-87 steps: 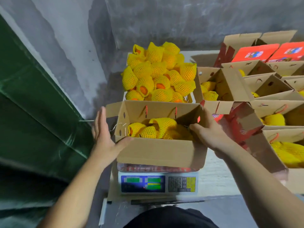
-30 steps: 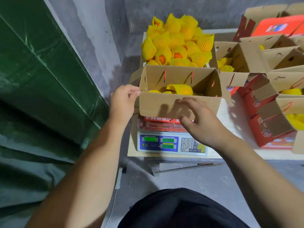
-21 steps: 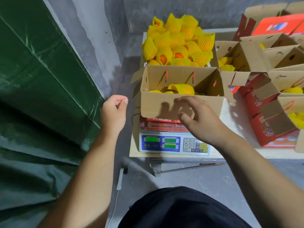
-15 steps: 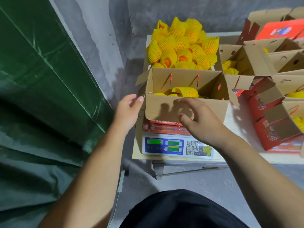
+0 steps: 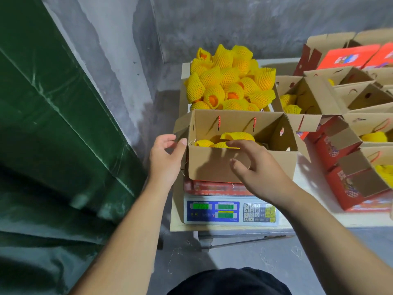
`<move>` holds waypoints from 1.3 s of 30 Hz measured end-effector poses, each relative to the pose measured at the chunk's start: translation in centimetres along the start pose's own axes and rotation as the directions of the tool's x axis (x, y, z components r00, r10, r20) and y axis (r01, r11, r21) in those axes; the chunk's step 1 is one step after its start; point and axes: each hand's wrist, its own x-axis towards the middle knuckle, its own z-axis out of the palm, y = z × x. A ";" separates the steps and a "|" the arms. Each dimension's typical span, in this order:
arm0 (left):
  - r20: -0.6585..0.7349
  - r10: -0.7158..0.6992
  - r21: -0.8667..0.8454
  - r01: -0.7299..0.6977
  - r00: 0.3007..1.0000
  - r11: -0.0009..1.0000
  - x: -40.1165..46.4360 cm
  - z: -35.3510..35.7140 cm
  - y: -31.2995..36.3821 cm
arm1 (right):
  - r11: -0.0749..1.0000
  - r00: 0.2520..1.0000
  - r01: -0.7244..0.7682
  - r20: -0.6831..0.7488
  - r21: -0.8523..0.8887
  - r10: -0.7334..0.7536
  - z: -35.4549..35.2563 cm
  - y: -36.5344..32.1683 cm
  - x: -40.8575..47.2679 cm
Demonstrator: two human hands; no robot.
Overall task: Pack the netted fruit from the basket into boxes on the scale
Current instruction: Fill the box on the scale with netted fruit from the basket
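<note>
Left hand: grip open, fingertips at the near-left corner of the box, by its left flap; holds nothing. Right hand: grip open and empty, fingers spread over the box's near rim, just above the netted fruit inside. Whether they touch the fruit cannot be told.

Box sits on the scale, directly below the right hand. Heaped basket fruit lies beyond both hands, behind the box.

Risks, as judged:
- Any hand weight on the rim or flap would likely falsify the reading. Display digits too blurred to read.
- A sideways push at the left corner could slide the box off the pan; the box overhangs it.
- The heap is piled high; a brush could roll fruit off.

Surface: pale top, crowded to the right of the right hand with open boxes, some holding fruit. Room: grey concrete wall ahead, green sheeting left of the left hand, concrete floor.
</note>
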 end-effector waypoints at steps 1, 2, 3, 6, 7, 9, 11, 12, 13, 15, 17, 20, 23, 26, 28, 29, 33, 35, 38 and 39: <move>0.043 0.002 0.037 -0.004 0.999 0.999 0.4 0.0 0.3 | 1.000 1.000 -0.001 -0.006 0.014 0.001 0.2 0.0 0.2; 0.105 -0.003 0.073 -0.005 0.994 0.997 0.7 0.1 0.7 | 1.000 1.000 0.003 -0.009 0.021 -0.003 0.3 0.0 0.4; 0.167 -0.007 0.103 -0.010 0.986 0.995 0.9 0.3 1.0 | 1.000 1.000 0.010 -0.007 0.024 -0.010 0.4 0.0 0.7; 0.214 0.014 0.170 -0.052 0.977 0.984 1.3 0.4 1.8 | 0.999 1.000 0.027 0.006 0.019 -0.027 0.1 0.1 2.0; 0.216 0.026 0.208 -0.072 0.976 0.975 1.6 0.3 1.9 | 0.999 0.999 0.033 0.007 0.014 -0.033 -0.3 0.2 2.6; 0.221 0.034 0.324 -0.106 0.975 0.940 2.0 -0.1 2.5 | 0.998 0.999 0.052 0.012 0.022 -0.053 -1.0 0.4 4.1; 0.237 0.006 0.368 -0.095 0.972 0.925 2.3 -0.6 3.3 | 0.997 0.997 0.069 0.020 0.043 -0.070 -2.0 0.9 5.9; 0.250 -0.015 0.378 -0.083 0.968 0.922 2.4 -0.8 3.6 | 0.996 0.997 0.068 0.024 0.066 -0.070 -2.4 1.3 6.7; 0.265 -0.022 0.396 -0.088 0.964 0.914 2.5 -1.0 4.1 | 0.993 0.997 0.063 0.027 0.103 -0.066 -2.9 1.7 7.5; 0.279 0.031 0.453 -0.160 0.960 0.877 2.9 -0.8 5.4 | 0.981 0.997 0.057 0.032 0.187 -0.064 -3.7 2.6 8.9; 0.286 0.126 0.465 -0.253 0.950 0.848 3.4 0.7 7.7 | 0.968 0.997 0.048 0.040 0.245 -0.060 -4.6 3.7 10.5; 0.437 0.164 0.300 -0.315 0.885 0.900 4.9 5.2 11.5 | 0.950 0.999 0.006 0.043 0.311 -0.020 -6.2 5.3 13.4; 0.656 0.041 0.568 -0.529 0.753 0.630 6.2 8.5 12.8 | 0.949 0.999 0.012 0.031 0.314 -0.023 -8.1 6.8 16.6; 0.569 -0.206 0.820 -0.529 0.796 0.221 6.8 9.1 11.9 | 0.969 0.997 0.003 0.072 0.249 -0.021 -9.7 8.4 19.8; 0.483 -0.216 0.875 -0.459 0.849 0.154 6.7 9.5 11.2 | 0.999 0.992 0.021 0.119 0.047 -0.027 -10.0 9.5 22.2; 0.453 -0.184 0.891 -0.435 0.872 0.130 6.8 9.7 11.1 | 0.996 0.986 0.038 0.162 -0.077 -0.025 -9.8 9.9 23.5; 0.403 -0.016 0.901 -0.394 0.915 0.178 7.1 10.8 10.9 | 0.765 0.879 0.328 0.475 -0.554 -0.034 -6.4 9.8 27.7; 0.415 0.043 0.853 -0.405 0.909 0.328 7.2 11.5 10.6 | 0.616 0.811 0.472 0.585 -0.631 -0.022 -4.1 9.6 28.4; 0.436 0.113 0.737 -0.426 0.893 0.525 7.2 12.1 10.1 | 0.484 0.777 0.531 0.627 -0.696 0.049 -2.3 9.8 28.7; 0.439 0.140 0.699 -0.435 0.887 0.568 7.1 12.0 9.8 | 0.464 0.781 0.536 0.623 -0.706 0.045 -2.2 10.0 28.7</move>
